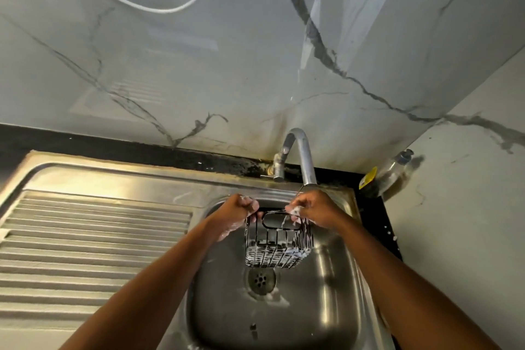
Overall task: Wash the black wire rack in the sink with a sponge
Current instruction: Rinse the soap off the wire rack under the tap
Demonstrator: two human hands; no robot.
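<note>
together both hands, left (pixel 237 207) and right (pixel 315 209), grip the black wire rack (pixel 277 241) hanging between them over the sink (pixel 335 293).

Sink basin (pixel 335 293): right of centre, set into the counter (pixel 85 142).
Drainboard (pixel 85 236): directly left of the basin, joined to it.
Drain (pixel 260 280): in the basin floor, below the wire rack.
Faucet (pixel 305 159): behind the basin at its rear rim, spout arching forward over it.
Wire rack (pixel 277 247): held above the basin, under the spout, clear of the basin floor.
Left hand (pixel 237 207): grips the rack's upper left rim.
Right hand (pixel 315 209): grips the rack's upper right rim, just before the spout.
Bottle (pixel 395 173): on the counter's rear right corner, right of the faucet.
Wall (pixel 227 65): behind counter and sink.
Cable (pixel 181 7): on the wall, upper left.
</note>
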